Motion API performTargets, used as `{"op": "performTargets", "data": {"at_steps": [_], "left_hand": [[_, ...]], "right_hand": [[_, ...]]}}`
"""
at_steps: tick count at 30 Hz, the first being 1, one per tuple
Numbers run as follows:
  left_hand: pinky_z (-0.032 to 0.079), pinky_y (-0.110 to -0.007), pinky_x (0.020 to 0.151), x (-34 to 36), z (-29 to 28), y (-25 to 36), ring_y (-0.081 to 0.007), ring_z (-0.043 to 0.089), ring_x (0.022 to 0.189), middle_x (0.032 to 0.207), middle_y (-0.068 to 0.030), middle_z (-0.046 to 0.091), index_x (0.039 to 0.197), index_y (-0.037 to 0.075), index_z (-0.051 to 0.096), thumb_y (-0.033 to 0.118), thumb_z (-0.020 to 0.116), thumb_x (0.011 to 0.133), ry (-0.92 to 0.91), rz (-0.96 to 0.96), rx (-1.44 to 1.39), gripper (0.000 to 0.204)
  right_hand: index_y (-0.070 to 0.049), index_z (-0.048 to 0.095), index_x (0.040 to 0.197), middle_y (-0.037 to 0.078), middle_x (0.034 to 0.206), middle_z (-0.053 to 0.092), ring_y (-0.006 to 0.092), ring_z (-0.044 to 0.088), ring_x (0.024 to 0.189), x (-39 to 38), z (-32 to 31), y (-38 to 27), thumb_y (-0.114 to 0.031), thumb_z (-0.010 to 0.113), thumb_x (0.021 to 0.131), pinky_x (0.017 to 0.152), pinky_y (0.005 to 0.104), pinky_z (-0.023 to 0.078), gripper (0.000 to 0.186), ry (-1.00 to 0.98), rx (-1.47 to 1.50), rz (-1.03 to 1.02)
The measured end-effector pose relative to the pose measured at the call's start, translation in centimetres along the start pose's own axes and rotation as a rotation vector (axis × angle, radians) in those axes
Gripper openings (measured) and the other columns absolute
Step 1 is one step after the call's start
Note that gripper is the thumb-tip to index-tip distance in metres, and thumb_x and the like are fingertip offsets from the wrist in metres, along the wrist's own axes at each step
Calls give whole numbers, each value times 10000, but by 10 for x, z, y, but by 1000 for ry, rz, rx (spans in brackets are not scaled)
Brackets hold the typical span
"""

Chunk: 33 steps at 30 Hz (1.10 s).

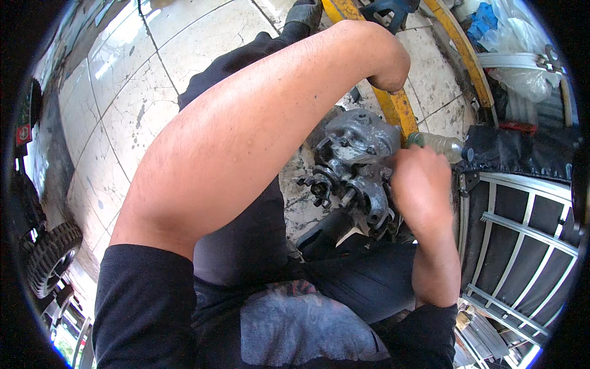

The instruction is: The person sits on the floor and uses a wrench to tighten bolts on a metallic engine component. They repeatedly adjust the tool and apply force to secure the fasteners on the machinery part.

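A grey, greasy metal engine-like part (362, 138) with several bolts and lugs sits on the tiled floor between my legs. My left forearm reaches across the view, and my left hand (392, 61) bends down beyond the part, over a yellow metal bar (399, 114). The fingers of that hand are hidden. Close against the part's right side, my right hand (424, 184) is closed in a fist, slightly blurred. What it holds, if anything, is hidden. A clear plastic bottle (445, 146) lies just past its knuckles.
White cracked tiles (117, 123) spread out at the left. A second yellow bar (464, 49) curves at the far right, near clear plastic bags (522, 37). A black panel with a silver metal frame (522, 224) stands at right. A knobby tyre (54, 258) is at far left.
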<state>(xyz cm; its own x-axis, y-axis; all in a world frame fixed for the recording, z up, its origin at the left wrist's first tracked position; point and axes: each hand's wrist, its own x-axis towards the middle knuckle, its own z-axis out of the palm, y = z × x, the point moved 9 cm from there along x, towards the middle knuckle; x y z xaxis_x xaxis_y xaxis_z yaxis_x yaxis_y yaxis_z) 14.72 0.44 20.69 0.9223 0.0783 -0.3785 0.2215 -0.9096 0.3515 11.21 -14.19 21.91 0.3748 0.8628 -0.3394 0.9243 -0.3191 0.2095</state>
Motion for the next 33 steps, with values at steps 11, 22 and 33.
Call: {"op": "performTargets", "data": {"at_steps": [11, 22, 33], "left_hand": [[548, -459, 944, -4, 8, -4, -326, 707, 1103, 1202, -141, 748, 1225, 106, 771, 298, 664, 955, -89, -16, -24, 348], [549, -455, 943, -6, 1, -8, -333, 713, 1084, 1192, -150, 749, 1223, 102, 771, 267, 649, 950, -63, -6, -13, 342], [537, -472, 949, -6, 1, -3, -339, 703, 1098, 1201, -154, 744, 1228, 115, 768, 259, 656, 936, -49, 47, 3, 345]], "right_hand": [[-200, 823, 942, 78, 998, 795, 232, 749, 988, 46, 33, -47, -210, 605, 954, 785, 406, 514, 218, -338, -331, -144], [-168, 830, 913, 109, 974, 802, 266, 782, 936, 55, 36, -36, -192, 614, 948, 746, 395, 583, 220, -370, -288, -185], [-61, 772, 861, 199, 849, 758, 346, 771, 823, 55, 35, -42, -123, 617, 843, 721, 458, 614, 168, -313, -111, -217]]}}
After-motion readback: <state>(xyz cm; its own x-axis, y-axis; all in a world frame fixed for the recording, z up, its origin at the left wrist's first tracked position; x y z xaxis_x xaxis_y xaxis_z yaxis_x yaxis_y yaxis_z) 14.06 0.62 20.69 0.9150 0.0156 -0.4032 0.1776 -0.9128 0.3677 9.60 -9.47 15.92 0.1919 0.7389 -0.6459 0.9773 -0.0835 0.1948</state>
